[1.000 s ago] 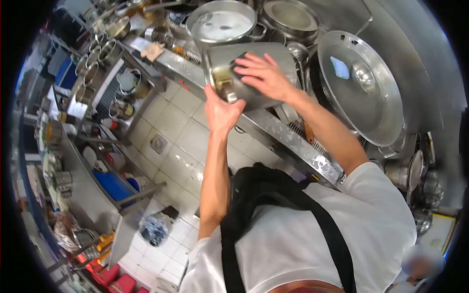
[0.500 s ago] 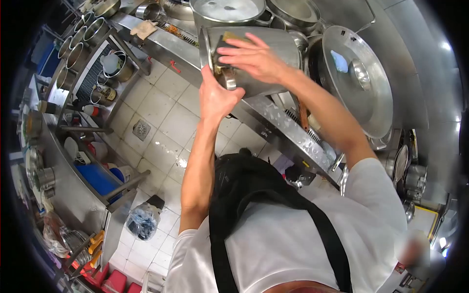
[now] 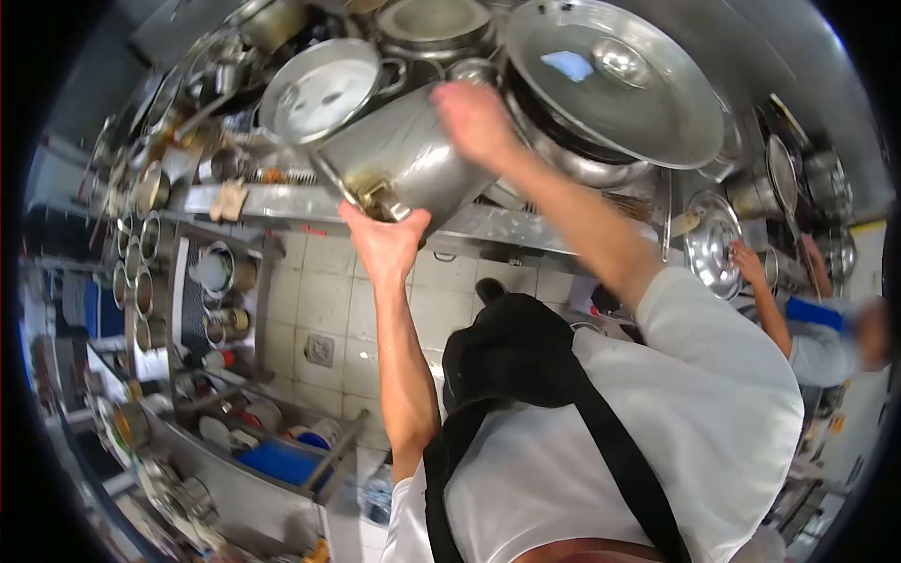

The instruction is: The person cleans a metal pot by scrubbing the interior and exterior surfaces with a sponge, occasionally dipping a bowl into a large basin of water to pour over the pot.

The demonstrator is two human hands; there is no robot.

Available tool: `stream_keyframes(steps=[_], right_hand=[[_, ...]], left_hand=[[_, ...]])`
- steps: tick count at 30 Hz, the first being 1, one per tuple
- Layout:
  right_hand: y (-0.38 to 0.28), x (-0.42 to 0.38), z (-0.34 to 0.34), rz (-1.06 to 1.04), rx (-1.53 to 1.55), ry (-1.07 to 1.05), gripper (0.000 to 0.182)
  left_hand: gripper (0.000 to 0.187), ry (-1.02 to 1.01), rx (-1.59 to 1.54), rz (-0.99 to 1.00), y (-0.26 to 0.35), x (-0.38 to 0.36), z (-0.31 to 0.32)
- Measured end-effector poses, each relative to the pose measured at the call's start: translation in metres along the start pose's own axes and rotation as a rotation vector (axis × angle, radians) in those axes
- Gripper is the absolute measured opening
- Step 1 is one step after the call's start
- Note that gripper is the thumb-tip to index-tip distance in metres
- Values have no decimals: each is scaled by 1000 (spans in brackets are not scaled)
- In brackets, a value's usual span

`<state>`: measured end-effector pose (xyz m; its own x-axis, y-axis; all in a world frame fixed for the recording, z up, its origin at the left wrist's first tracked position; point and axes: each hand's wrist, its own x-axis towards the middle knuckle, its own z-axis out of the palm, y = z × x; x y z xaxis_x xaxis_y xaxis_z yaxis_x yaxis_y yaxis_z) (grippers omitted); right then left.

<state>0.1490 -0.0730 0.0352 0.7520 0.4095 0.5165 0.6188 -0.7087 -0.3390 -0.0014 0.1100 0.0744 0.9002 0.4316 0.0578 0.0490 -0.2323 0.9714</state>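
Observation:
A large metal pot (image 3: 404, 141) lies tilted on its side over the counter edge. My left hand (image 3: 385, 239) is wrapped round the pot's side handle (image 3: 383, 202), near its rim. Over the pot's upper side is my right hand (image 3: 474, 122), smeared by motion, so its fingers and anything in them cannot be made out. Behind the tilted pot stands another pot (image 3: 324, 89) with whitish contents. To the right is a very wide metal pan (image 3: 619, 103) holding a blue cloth (image 3: 567, 65) and a round metal bowl (image 3: 619, 62).
At the right, another person's hand (image 3: 748, 265) is at a shiny metal lid or bowl (image 3: 713, 246). A beige cloth (image 3: 228, 201) lies on the counter edge (image 3: 300, 203). Shelves with several metal pots stand at the left, beside the tiled floor (image 3: 361, 319).
The view has turned, and a co-worker now shows at the right. My right hand has moved away from the pot's rim and handle, along its side. My left hand stays on the handle.

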Motion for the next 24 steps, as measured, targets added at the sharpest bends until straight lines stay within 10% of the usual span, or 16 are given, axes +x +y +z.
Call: stream_keyframes(steps=[5, 9, 11, 13, 17, 19, 21, 24], right_hand=[[-33, -63, -10, -206, 46, 96, 36], [22, -43, 6, 160, -30, 362, 31], [-34, -60, 26, -70, 325, 383, 36], [-50, -87, -19, -99, 331, 120, 40], [63, -35, -5, 146, -100, 331, 36], [-4, -13, -39, 196, 150, -26, 36], [-54, -46, -13, -34, 517, 133, 36], [14, -45, -26, -96, 216, 122, 30]], left_hand=[[71, -90, -224, -37, 0, 8, 4], [70, -95, -61, 73, 17, 10, 26], [70, -61, 25, 85, 17, 19, 31], [74, -154, -350, -103, 11, 25, 19], [77, -118, -82, 40, -2, 45, 24], [78, -71, 64, 5, 28, 42, 44], [57, -106, -307, 9, 16, 56, 51], [66, -204, -355, -64, 12, 66, 33]])
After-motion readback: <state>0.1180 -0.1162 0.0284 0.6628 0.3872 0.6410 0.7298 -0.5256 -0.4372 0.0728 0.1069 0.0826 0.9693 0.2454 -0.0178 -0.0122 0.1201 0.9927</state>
